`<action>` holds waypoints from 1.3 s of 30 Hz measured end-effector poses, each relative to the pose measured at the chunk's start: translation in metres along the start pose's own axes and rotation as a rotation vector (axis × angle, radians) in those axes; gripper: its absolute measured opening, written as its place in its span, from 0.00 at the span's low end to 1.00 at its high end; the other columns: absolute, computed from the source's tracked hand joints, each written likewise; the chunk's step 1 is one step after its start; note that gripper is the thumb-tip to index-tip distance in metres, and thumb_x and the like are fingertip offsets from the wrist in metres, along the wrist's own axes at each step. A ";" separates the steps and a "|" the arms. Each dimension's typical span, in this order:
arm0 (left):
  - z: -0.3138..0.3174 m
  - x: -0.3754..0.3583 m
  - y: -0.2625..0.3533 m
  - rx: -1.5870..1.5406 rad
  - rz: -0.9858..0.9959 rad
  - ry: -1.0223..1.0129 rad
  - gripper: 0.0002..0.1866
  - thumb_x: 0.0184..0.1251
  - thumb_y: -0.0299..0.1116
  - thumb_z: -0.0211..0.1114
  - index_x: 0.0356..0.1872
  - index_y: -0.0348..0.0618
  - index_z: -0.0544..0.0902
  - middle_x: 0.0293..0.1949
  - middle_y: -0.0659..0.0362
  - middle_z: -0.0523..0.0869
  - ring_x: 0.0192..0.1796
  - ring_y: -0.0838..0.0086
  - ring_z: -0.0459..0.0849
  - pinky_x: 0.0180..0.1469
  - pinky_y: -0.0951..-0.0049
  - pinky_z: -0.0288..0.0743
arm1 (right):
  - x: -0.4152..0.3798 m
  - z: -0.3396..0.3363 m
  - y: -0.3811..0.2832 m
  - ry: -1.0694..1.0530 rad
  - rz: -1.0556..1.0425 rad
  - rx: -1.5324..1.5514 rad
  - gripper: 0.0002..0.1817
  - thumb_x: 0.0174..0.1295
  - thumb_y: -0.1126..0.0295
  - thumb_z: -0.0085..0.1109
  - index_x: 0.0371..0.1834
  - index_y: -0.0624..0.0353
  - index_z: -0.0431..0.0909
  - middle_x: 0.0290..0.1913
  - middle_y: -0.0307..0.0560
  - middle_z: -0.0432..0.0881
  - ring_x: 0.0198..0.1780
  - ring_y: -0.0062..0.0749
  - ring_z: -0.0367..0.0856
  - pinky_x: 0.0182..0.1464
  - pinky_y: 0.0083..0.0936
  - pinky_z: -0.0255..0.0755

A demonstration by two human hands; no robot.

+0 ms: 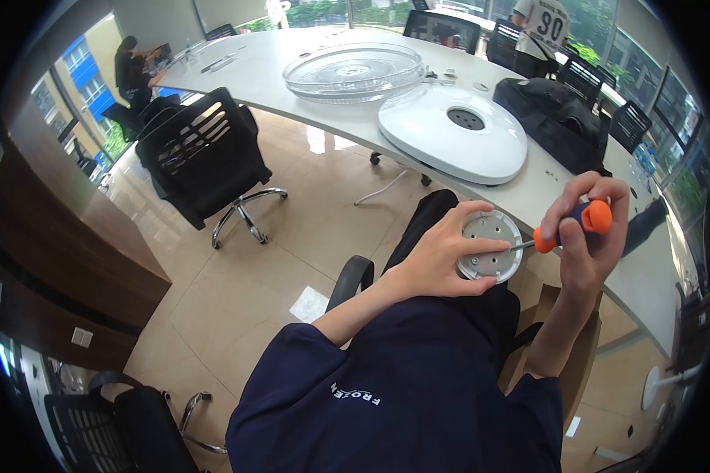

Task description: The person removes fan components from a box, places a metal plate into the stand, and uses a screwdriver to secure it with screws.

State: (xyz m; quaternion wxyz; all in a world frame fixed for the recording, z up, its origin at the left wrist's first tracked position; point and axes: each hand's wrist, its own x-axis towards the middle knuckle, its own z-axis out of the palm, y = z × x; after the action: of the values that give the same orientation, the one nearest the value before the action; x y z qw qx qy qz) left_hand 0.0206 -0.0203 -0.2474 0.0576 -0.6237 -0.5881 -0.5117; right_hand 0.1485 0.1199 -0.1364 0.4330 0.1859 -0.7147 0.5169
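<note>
My left hand (442, 256) grips a round white base plate (498, 262) with a raised rim and small holes, its fingers spread across the plate's face. In my right hand (592, 256) is a screwdriver (597, 216) with an orange and dark blue handle. Its metal shaft points left, and the tip meets the plate close to my left fingertip. Whether a screw sits under the tip is too small to tell. The plate is over my lap, beside the table edge.
On the white table (248, 67) lie a large white dome-shaped disc (426, 130), clear round covers (355, 72) and a black bag (556, 118). A black office chair (197, 158) stands left. A cardboard box (584, 347) is below my right arm. Two people are farther off.
</note>
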 end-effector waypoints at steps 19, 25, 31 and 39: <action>0.029 0.048 -0.047 -0.318 0.153 -0.267 0.28 0.46 0.41 0.78 0.55 0.58 0.89 0.68 0.47 0.68 0.64 0.50 0.78 0.64 0.56 0.75 | -0.013 -0.002 0.000 0.266 0.081 -0.111 0.22 0.70 0.68 0.61 0.61 0.60 0.63 0.43 0.47 0.73 0.37 0.20 0.71 0.40 0.16 0.69; 0.060 0.076 -0.053 -0.439 0.267 -0.380 0.28 0.46 0.41 0.78 0.54 0.58 0.89 0.68 0.46 0.68 0.63 0.49 0.79 0.62 0.56 0.77 | -0.017 -0.019 -0.010 0.276 0.145 -0.272 0.18 0.70 0.70 0.60 0.59 0.62 0.69 0.44 0.45 0.73 0.41 0.21 0.73 0.47 0.21 0.69; 0.088 0.092 -0.057 -0.514 0.376 -0.477 0.28 0.45 0.41 0.78 0.54 0.60 0.89 0.68 0.46 0.68 0.63 0.49 0.79 0.61 0.55 0.78 | -0.023 -0.034 -0.010 0.381 0.050 -0.511 0.18 0.66 0.75 0.65 0.55 0.61 0.68 0.51 0.48 0.70 0.45 0.25 0.78 0.50 0.22 0.73; 0.111 0.105 -0.063 -0.659 0.410 -0.561 0.21 0.52 0.36 0.71 0.52 0.57 0.90 0.66 0.43 0.71 0.64 0.49 0.77 0.63 0.56 0.75 | -0.036 -0.031 -0.014 0.514 0.099 -0.563 0.21 0.70 0.67 0.61 0.59 0.58 0.63 0.42 0.46 0.73 0.37 0.18 0.70 0.40 0.19 0.67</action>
State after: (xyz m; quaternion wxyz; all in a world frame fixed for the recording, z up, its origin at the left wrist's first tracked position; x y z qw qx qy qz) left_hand 0.0120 0.1446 -0.2587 -0.2043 -0.8258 -0.2522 -0.4611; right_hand 0.1915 0.1356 -0.1552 0.6066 -0.1106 -0.7049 0.3506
